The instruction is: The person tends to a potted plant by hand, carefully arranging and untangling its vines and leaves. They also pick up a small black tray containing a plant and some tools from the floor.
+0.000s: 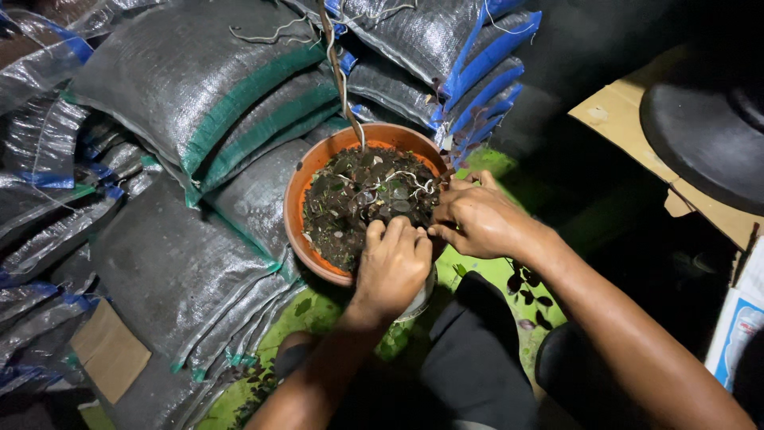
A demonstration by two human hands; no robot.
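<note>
A round terracotta pot (306,171) sits in front of me, filled with dark soil, small dark leaves and pale roots (362,199). A thin pale stem (338,72) rises from its middle toward the top of the view. My left hand (391,267) rests on the pot's near rim, fingers curled down into the soil. My right hand (476,219) is at the pot's right rim, fingertips pinched together at the soil's edge beside my left fingers. What the fingertips hold, if anything, is hidden.
Stacked grey woven sacks with green (199,87) and blue (461,48) edging surround the pot at left and behind. A green mat (326,314) lies under it. A cardboard piece (107,350) lies lower left. A dark round object (704,119) rests on a tan board at right.
</note>
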